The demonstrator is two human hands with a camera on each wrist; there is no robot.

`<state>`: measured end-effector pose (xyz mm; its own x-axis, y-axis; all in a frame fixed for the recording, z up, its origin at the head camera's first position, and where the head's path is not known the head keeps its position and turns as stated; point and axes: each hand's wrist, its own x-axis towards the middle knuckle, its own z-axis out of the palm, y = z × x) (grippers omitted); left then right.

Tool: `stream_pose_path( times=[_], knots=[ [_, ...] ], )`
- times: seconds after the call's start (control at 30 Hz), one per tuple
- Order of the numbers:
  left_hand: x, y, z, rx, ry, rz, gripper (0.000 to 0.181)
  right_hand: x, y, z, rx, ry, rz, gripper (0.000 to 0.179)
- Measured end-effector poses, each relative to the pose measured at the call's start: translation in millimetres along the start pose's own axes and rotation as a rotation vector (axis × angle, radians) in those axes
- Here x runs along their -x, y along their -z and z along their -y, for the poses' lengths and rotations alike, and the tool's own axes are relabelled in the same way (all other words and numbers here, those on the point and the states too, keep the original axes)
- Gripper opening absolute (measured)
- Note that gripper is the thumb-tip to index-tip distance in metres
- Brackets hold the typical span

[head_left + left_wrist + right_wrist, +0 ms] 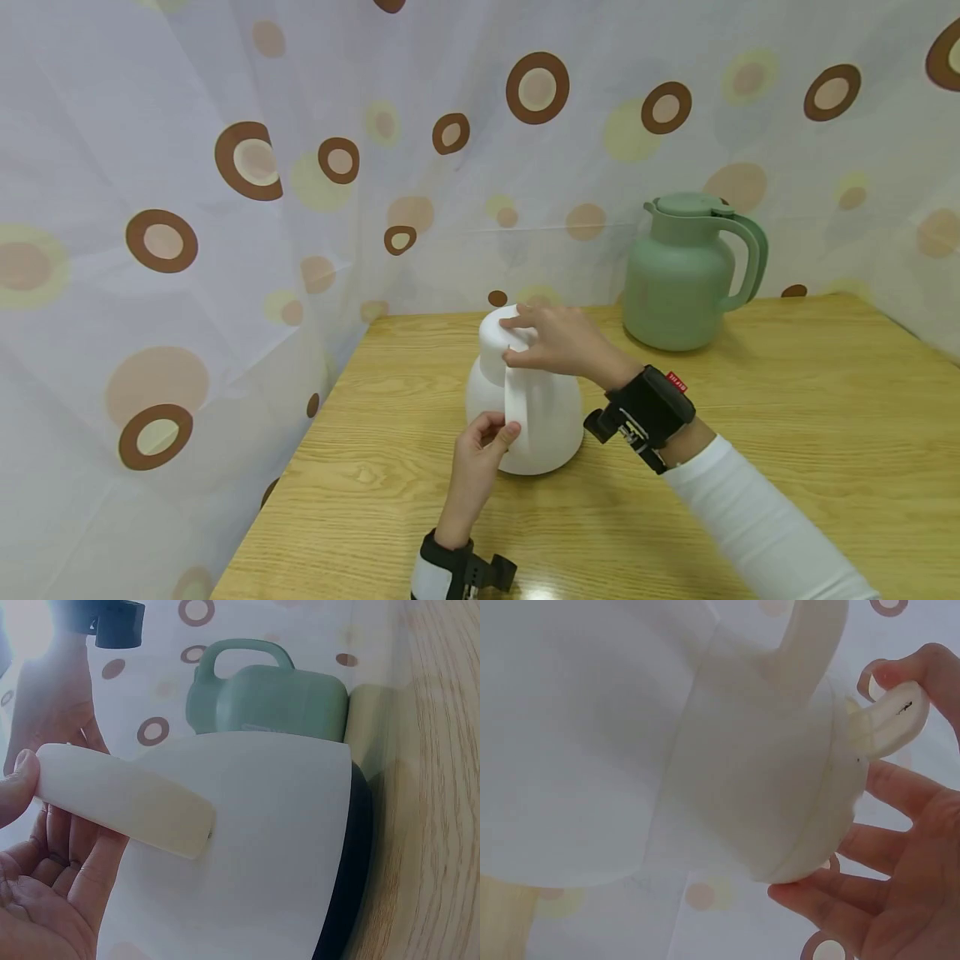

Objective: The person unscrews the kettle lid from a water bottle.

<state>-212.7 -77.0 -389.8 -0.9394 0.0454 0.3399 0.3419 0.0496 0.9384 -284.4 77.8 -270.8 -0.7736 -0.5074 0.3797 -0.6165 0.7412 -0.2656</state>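
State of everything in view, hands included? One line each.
White jug: upright on the table, held at its handle.
White jug's lid: on the neck; tab juts out, pressed or not can't tell.
Green jug: upright, untouched, behind the white one.
Green jug's lid: on.
Left hand: pinches the white jug's handle.
Right hand: fingers around the white jug's lid, thumb at the tab.
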Motion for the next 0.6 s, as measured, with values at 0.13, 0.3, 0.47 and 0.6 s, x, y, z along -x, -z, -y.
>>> stream_pose_path(
  times=[0.13, 0.3, 0.47, 0.6],
  knots=[
    [-0.2, 0.7, 3.3, 0.017, -0.012, 0.007, 0.020, -0.1, 1, -7, -0.010, 0.053, 0.010, 0.047],
    [0.2, 0.4, 3.9, 0.019, -0.007, 0.006, 0.019, -0.3, 1, -15, -0.004, 0.111, 0.016, 0.047],
    [2.4, 0.0, -5.3, 0.012, 0.011, 0.004, 0.019, -2.1, 3, -23, -0.073, 0.141, 0.047, 0.048],
    [6.0, -0.9, -22.4, -0.003, 0.010, 0.006, 0.020, -4.1, 6, -29, -0.139, 0.159, 0.092, 0.048]
  ],
)
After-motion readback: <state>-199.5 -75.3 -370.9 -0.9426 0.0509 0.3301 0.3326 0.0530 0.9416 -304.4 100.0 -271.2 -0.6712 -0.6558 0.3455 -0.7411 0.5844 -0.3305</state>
